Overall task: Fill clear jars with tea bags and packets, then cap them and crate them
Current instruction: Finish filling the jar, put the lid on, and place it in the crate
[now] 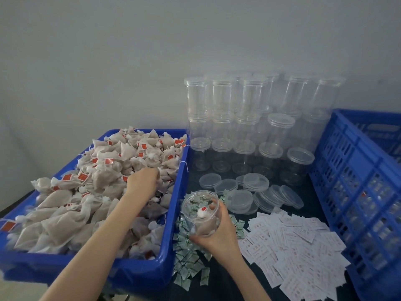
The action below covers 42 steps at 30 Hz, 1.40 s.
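Observation:
My right hand (219, 232) grips an open clear jar (200, 210), tilted toward me above the dark table; inside lie tea bags and a red tag. My left hand (143, 180) reaches into the blue bin (173, 213) heaped with white tea bags (86, 192), its fingers curled down among the bags; whether it holds one is hidden. Small green-and-white packets (188, 261) lie scattered under and around the jar. White paper slips (297, 253) are spread to the right. Loose clear lids (256, 192) lie behind the jar.
Stacked clear jars (249, 127) with lids stand in rows against the grey wall. A tall blue slatted crate (355, 192) stands at the right, with filled jars showing through its side. The blue bin fills the left half of the table.

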{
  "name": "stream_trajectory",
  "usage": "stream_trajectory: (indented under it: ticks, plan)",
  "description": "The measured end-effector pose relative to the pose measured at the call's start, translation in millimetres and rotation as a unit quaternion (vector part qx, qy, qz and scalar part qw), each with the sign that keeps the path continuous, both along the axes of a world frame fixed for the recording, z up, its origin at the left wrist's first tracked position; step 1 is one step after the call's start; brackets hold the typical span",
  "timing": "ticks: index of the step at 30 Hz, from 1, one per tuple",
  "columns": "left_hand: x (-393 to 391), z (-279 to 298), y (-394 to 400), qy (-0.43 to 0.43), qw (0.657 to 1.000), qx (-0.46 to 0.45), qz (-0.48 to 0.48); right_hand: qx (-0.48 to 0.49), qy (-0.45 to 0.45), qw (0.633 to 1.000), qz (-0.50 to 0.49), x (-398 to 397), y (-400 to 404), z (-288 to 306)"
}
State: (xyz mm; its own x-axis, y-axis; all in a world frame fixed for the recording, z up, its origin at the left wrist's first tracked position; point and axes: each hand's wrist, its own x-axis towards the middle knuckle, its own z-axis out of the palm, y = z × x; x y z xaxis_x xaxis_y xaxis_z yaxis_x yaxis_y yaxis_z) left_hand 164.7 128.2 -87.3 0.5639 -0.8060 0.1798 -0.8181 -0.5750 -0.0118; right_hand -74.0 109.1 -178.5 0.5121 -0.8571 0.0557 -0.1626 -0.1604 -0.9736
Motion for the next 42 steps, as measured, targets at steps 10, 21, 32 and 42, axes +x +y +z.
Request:
stream_trajectory:
  ticks: [10,21,32,42]
  plan:
    - [-64.2,76.4,26.1,0.163,0.949,-0.186,-0.198,0.003,-0.004,1.000,0.005,2.3,2.1,1.5]
    - [-113.5,101.4,33.6,0.213,0.874,-0.316,-0.302,0.002,-0.014,1.000,0.010,-7.2,0.0,3.5]
    - [-118.5,55.6,21.3,0.188,0.935,0.031,-0.300,-0.034,-0.031,0.998,-0.040,-16.0,-6.1,8.8]
    - [-146.4,48.7,-5.0,0.109,0.937,0.130,-0.306,-0.027,-0.019,0.999,-0.037,-22.6,-6.7,4.9]
